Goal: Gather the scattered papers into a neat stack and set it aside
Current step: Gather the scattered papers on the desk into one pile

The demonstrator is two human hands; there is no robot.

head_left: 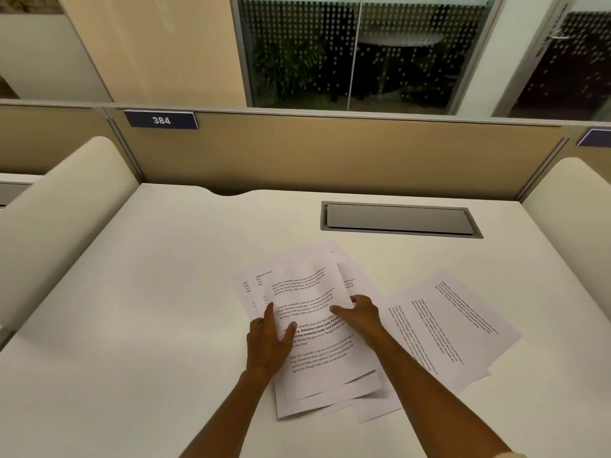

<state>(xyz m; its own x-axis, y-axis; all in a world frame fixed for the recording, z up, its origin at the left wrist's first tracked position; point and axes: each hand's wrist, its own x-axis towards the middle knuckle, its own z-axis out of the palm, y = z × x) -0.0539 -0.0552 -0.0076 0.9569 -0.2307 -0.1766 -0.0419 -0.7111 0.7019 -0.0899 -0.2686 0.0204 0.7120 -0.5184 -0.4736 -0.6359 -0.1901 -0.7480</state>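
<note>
Several printed white sheets lie in a loose, fanned pile (pixel 310 292) at the middle of the white desk (pixel 132 309). My left hand (pixel 269 342) grips the pile's left edge, thumb on top of the upper sheet. On the pile's right edge sits my right hand (pixel 360 314), thumb pressed on the top sheet, fingers curled at the side. A second group of overlapping sheets (pixel 446 328) lies to the right, untouched, partly under my right forearm.
A grey cable hatch (pixel 400 219) is set into the desk behind the papers. Tan partition panels (pixel 330 153) close the back, with rounded cream dividers (pixel 59 219) at both sides. A sign reading 384 (pixel 161 120) hangs on the partition.
</note>
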